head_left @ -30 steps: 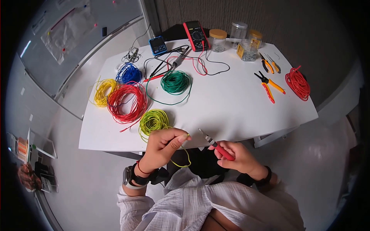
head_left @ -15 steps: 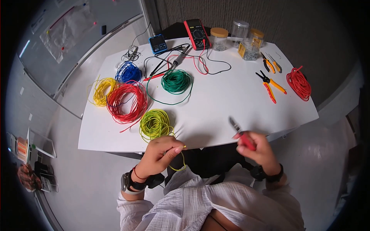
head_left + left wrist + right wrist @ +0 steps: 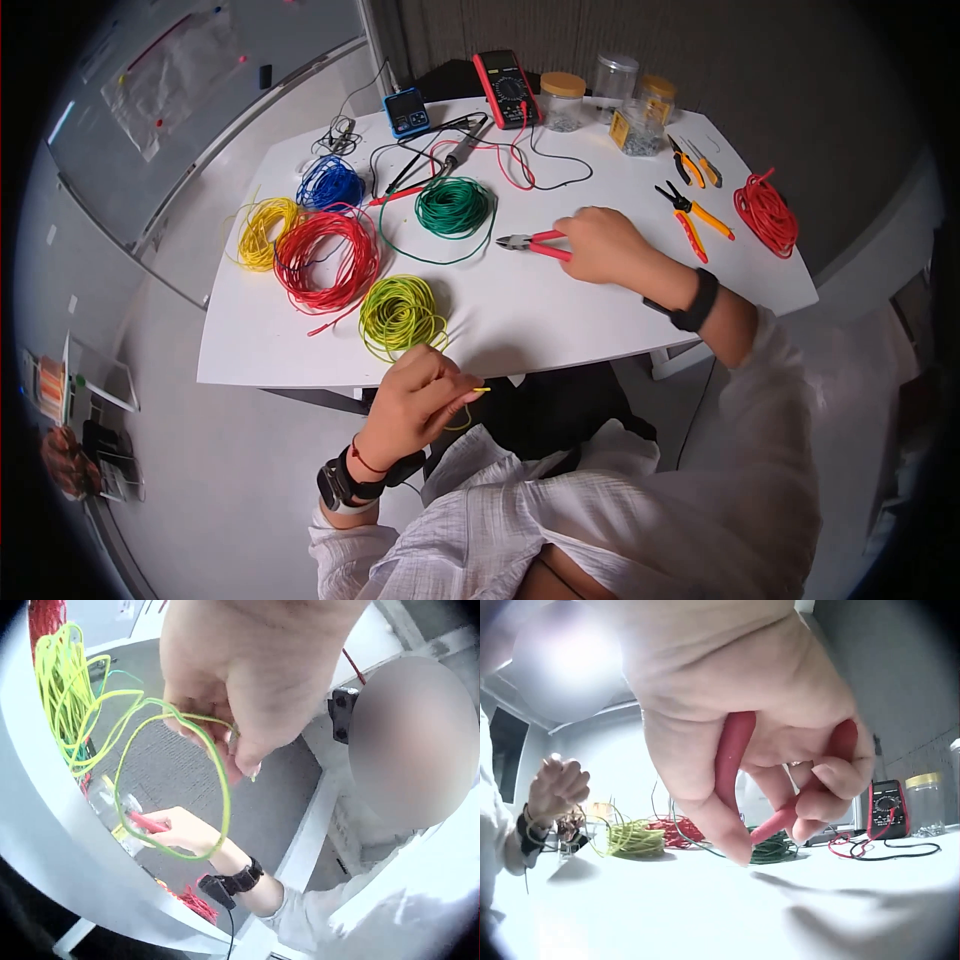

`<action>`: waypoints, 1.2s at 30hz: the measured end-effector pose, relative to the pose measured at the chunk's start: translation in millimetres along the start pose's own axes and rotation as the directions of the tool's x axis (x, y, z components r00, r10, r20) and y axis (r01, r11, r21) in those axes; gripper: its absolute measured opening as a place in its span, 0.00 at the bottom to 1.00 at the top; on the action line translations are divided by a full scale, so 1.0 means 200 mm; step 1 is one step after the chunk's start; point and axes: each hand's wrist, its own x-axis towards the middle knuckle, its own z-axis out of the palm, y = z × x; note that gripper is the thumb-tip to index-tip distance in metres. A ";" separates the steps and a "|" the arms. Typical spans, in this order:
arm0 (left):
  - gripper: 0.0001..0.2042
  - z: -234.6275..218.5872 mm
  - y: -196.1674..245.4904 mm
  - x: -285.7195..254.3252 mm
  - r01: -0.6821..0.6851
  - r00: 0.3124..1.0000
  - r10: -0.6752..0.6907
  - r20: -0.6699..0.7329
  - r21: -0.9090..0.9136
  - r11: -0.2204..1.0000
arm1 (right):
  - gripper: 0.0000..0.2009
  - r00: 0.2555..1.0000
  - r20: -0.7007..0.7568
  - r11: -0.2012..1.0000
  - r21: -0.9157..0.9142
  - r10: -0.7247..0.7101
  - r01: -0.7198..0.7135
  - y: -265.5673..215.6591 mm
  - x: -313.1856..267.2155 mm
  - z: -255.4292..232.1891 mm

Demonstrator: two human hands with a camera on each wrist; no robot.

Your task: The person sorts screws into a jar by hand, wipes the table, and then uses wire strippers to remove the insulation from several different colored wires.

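Note:
My left hand (image 3: 415, 395) pinches the end of a yellow-green wire (image 3: 481, 390) between thumb and fingers at the table's front edge. That wire loops below the hand and runs back to its coil (image 3: 400, 315) on the tabletop. In the left wrist view a wide loop of the wire (image 3: 226, 799) hangs past the fingers. Over the middle of the table, my right hand (image 3: 610, 245) grips red-handled diagonal cutters (image 3: 550, 247); their jaws point left, towards the green coil. The right wrist view shows curled fingers around the spread red handles (image 3: 735, 757).
Red (image 3: 328, 262), yellow (image 3: 268, 235), blue (image 3: 332, 185) and green (image 3: 452, 207) wire coils lie on the left half. Wire strippers (image 3: 692, 215) and another red coil (image 3: 767, 215) are at right. A multimeter (image 3: 506, 90), its leads and several jars (image 3: 562, 103) stand behind.
My right hand has carried the cutters from the front edge out over the table, first right, then forward, and the cutters now point left. The left hand has dropped slightly, still pinching the wire.

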 end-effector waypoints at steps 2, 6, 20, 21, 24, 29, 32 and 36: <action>0.06 0.00 0.01 -0.01 -0.005 1.000 0.005 -0.027 -0.001 1.000 | 0.11 0.998 0.055 1.000 -0.025 -0.004 0.005 -0.03 0.09 0.02; 0.07 -0.02 -0.02 -0.08 0.019 0.999 -0.020 -0.035 -0.027 0.999 | 0.11 0.999 0.030 0.998 -0.051 -0.024 0.025 -0.06 0.14 0.06; 0.10 0.02 -0.10 -0.10 -0.049 0.997 0.049 -0.067 0.007 0.999 | 0.11 0.998 -0.055 0.999 -0.045 0.012 -0.014 -0.01 0.21 0.07; 0.12 0.02 -0.10 -0.10 -0.080 0.995 0.085 -0.061 0.082 0.993 | 0.13 0.999 -0.014 0.996 -0.069 0.050 -0.051 0.03 0.21 0.06; 0.15 0.01 -0.12 -0.12 -0.082 0.994 0.095 -0.061 0.191 0.978 | 0.15 0.993 -0.027 0.989 -0.098 0.112 -0.114 0.19 0.18 0.09; 0.16 -0.03 -0.11 -0.09 -0.044 0.993 0.065 -0.095 0.213 0.976 | 0.24 0.944 -0.052 0.944 -0.018 0.327 -0.328 0.37 0.12 0.17; 0.17 -0.06 -0.13 -0.07 -0.009 0.976 0.072 -0.205 0.289 0.957 | 0.24 0.936 -0.331 0.976 -0.136 0.116 -0.169 0.36 0.07 0.20; 0.16 -0.14 -0.13 -0.05 0.136 0.906 0.022 -0.423 0.339 0.931 | 0.22 0.941 -0.140 0.949 0.013 -0.309 0.314 0.15 0.15 0.18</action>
